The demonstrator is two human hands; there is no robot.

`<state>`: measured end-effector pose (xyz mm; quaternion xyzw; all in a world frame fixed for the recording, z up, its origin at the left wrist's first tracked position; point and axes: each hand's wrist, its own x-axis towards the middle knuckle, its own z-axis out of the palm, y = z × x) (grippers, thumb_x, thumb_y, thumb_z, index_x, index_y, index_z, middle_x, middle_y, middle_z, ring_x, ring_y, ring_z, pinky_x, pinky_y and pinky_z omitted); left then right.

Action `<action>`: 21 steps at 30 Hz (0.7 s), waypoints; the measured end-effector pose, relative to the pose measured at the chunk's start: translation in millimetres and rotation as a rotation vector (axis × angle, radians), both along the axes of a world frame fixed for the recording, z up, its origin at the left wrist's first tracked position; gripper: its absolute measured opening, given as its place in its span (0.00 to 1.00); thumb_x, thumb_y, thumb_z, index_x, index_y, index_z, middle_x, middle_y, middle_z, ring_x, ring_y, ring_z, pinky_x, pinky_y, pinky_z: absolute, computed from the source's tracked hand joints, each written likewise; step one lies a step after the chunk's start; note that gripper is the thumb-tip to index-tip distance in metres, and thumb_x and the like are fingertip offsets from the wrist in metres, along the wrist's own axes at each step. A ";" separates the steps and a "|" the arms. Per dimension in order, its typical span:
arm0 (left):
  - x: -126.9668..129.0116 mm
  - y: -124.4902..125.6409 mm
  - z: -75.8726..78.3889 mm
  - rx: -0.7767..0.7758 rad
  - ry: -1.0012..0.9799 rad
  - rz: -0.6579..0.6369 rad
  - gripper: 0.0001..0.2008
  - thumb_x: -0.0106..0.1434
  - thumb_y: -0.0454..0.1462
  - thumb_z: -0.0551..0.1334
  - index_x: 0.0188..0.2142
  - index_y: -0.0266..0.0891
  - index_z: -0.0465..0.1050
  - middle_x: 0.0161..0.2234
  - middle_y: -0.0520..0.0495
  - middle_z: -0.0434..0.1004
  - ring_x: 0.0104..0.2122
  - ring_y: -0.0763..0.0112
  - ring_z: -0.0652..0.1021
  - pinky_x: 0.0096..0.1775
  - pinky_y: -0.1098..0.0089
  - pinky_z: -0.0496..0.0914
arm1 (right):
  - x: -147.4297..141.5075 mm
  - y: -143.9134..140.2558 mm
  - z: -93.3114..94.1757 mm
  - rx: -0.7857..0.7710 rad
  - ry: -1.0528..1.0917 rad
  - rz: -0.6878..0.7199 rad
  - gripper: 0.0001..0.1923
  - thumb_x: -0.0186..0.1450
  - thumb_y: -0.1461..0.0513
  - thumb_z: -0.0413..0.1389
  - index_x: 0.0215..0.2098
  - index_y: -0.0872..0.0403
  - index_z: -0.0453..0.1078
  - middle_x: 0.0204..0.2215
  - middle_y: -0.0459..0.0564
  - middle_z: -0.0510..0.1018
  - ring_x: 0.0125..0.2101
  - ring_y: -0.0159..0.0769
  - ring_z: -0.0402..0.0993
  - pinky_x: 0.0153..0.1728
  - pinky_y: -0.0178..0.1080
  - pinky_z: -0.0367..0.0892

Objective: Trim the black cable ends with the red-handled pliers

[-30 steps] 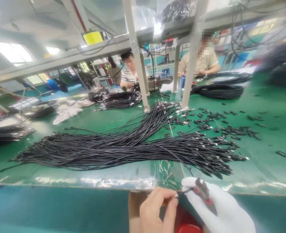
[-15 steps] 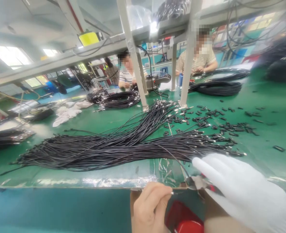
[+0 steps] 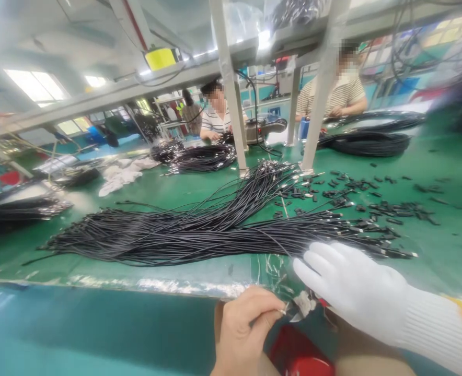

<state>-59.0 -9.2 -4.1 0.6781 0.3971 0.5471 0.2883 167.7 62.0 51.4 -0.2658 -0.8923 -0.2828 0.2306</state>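
My bare left hand (image 3: 250,326) is closed in a pinch at the bench's front edge. A small, light metallic cable end (image 3: 283,312) pokes out between its thumb and forefinger. My right hand (image 3: 356,292), in a white knitted glove, is wrapped around red-handled pliers (image 3: 304,304). Pale wrapping covers part of their jaws, which are right by the left fingertips; I cannot tell whether they touch the cable end. Behind both hands, a long bundle of black cables (image 3: 199,243) lies across the green bench, connector ends to the right.
Small black connector pieces (image 3: 399,210) lie scattered at the right. Coiled black cables (image 3: 368,143) and white cloths (image 3: 123,175) sit farther back. Metal posts (image 3: 231,78) rise from the bench. A red container (image 3: 305,360) is below its edge. Two people work opposite.
The pliers have come in from the right to my left fingertips, with the gloved hand turning flatter. The left hand keeps its pinch. The whole view has shifted slightly.
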 end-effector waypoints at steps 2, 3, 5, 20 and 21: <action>-1.7 0.5 4.6 -0.013 0.000 -0.026 0.08 0.69 0.31 0.66 0.41 0.44 0.84 0.35 0.49 0.86 0.34 0.72 0.82 0.39 0.75 0.77 | -0.3 0.4 -3.0 -0.016 -0.039 -0.010 0.12 0.59 0.72 0.54 0.36 0.52 0.73 0.33 0.52 0.80 0.35 0.48 0.75 0.35 0.46 0.59; -2.7 0.5 7.4 -0.024 0.006 -0.039 0.09 0.68 0.30 0.66 0.41 0.44 0.84 0.35 0.49 0.87 0.34 0.71 0.82 0.39 0.74 0.77 | -1.0 0.5 -3.8 -0.019 -0.061 -0.018 0.12 0.59 0.71 0.54 0.36 0.51 0.73 0.34 0.52 0.81 0.35 0.48 0.75 0.36 0.46 0.60; -5.2 0.2 12.1 -0.050 0.030 -0.064 0.10 0.67 0.28 0.66 0.41 0.43 0.84 0.35 0.47 0.86 0.35 0.70 0.82 0.40 0.72 0.77 | -3.5 0.5 -3.3 -0.014 -0.092 -0.043 0.11 0.59 0.71 0.55 0.37 0.51 0.73 0.35 0.52 0.81 0.35 0.47 0.76 0.35 0.46 0.60; -11.4 -1.6 11.2 -0.185 0.009 -0.057 0.08 0.67 0.29 0.67 0.40 0.42 0.86 0.34 0.47 0.86 0.35 0.68 0.82 0.40 0.70 0.75 | -13.6 8.8 -10.4 -0.015 -0.188 -0.091 0.10 0.55 0.71 0.57 0.28 0.49 0.65 0.24 0.46 0.74 0.21 0.38 0.67 0.26 0.42 0.54; -11.2 -1.3 10.5 -0.202 0.001 -0.052 0.09 0.66 0.29 0.67 0.39 0.42 0.86 0.34 0.47 0.86 0.35 0.68 0.82 0.40 0.71 0.75 | -14.2 9.8 -10.6 -0.004 -0.190 -0.079 0.10 0.56 0.71 0.57 0.28 0.49 0.66 0.24 0.46 0.73 0.21 0.39 0.67 0.26 0.42 0.53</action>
